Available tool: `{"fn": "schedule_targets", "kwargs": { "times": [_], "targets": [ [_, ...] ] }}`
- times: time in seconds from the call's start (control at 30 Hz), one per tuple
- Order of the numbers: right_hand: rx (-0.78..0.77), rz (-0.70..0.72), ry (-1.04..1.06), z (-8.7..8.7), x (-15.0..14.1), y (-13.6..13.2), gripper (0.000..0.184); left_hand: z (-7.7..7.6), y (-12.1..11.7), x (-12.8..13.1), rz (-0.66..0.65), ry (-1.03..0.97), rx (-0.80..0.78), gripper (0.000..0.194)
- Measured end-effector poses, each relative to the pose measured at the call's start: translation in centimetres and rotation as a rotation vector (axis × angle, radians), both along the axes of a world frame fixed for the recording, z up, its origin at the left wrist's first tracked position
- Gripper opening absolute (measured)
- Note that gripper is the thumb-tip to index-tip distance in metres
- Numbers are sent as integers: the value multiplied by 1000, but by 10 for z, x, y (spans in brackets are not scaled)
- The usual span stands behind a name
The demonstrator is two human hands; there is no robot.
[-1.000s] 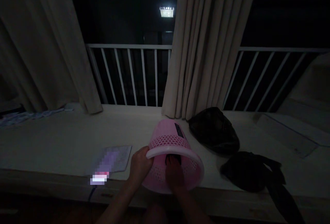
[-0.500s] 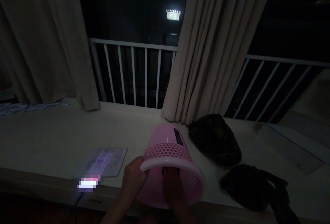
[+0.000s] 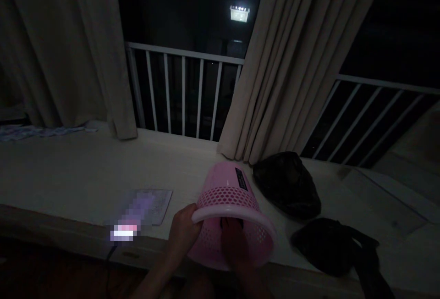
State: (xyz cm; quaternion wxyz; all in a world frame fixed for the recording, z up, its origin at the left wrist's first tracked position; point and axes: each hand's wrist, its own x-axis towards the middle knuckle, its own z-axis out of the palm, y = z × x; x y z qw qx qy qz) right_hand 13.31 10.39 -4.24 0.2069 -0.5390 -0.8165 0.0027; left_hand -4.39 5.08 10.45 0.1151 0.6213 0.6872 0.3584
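Observation:
A pink plastic basket [image 3: 227, 186] with a perforated band lies on its side on a pale ledge [image 3: 85, 175], its open mouth towards me. My left hand [image 3: 181, 237] grips the basket's rim at the left side, fingers wrapped round it. My right hand [image 3: 234, 243] reaches inside the basket's mouth, beside something dark in there. Its fingers are lost in the dim light, and what they hold, if anything, is hidden.
A dark bundle [image 3: 287, 183] lies right of the basket and dark cloth [image 3: 335, 246] at the ledge's front right. A paper sheet [image 3: 144, 205] lies left of the basket. Beige curtains [image 3: 285, 69] and a white railing [image 3: 182, 92] stand behind.
The view has shifted slightly. Both hands stay at the basket, the left on the rim and the right inside; the basket has barely moved.

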Motion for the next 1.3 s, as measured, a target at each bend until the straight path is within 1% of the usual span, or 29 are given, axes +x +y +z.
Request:
{"fn": "schedule_targets", "kwargs": {
  "times": [0.1,0.23,0.33,0.53,0.73,1.1,1.3],
  "targets": [
    [-9,0,5,1,-1,0,39,1,2,7,-18,67,43,13],
    [-17,-30,-14,-2,-1,3,44,10,10,17,-51,134,93,13],
    [-21,-44,-45,-4,-1,8,45,14,14,18,-40,160,81,14],
    [-14,-40,-86,-1,-3,16,41,19,18,18,-43,206,24,17],
    [-5,-67,-88,-1,-6,18,42,26,22,24,-50,262,34,17],
    [-5,-82,-91,-3,-8,20,43,22,28,25,-53,328,62,15],
    [-7,-79,-100,-4,-8,21,43,25,28,25,-55,343,65,14]
  ]
}}
